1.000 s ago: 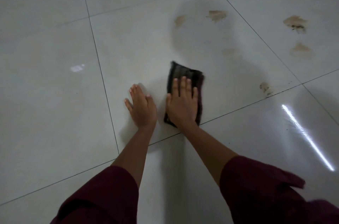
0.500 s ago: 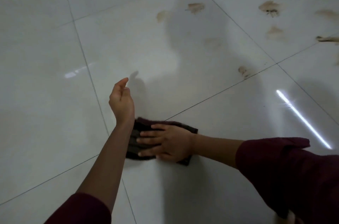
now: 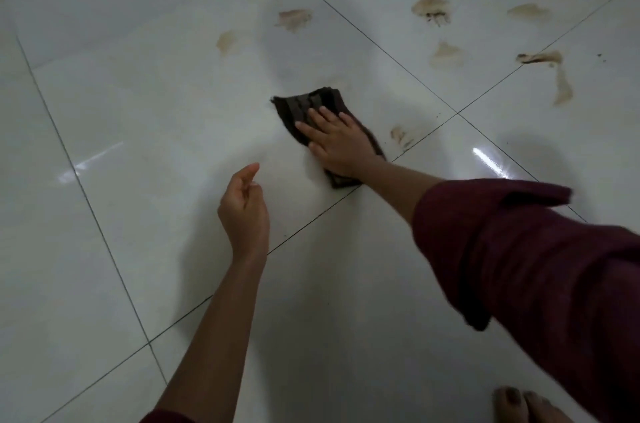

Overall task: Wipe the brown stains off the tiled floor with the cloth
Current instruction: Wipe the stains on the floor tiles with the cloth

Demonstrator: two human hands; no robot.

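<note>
A dark brown folded cloth (image 3: 304, 104) lies flat on the white tiled floor (image 3: 138, 111). My right hand (image 3: 337, 142) presses on it with straight, spread fingers. My left hand (image 3: 244, 209) hovers above the floor to the left of the cloth, fingers loosely curled, holding nothing. Brown stains mark the tiles beyond the cloth: one (image 3: 400, 135) just right of it by the grout line, two (image 3: 294, 19) (image 3: 227, 41) farther up, and several (image 3: 433, 8) at the upper right.
Dark grout lines (image 3: 457, 113) cross just right of the cloth. A bright light streak (image 3: 491, 163) reflects off the glossy tile at the right. My bare toes (image 3: 519, 408) show at the bottom right edge.
My right hand has pushed the cloth up and to the right, toward the stains. My left hand stays lifted off the floor, its fingers now more curled.
</note>
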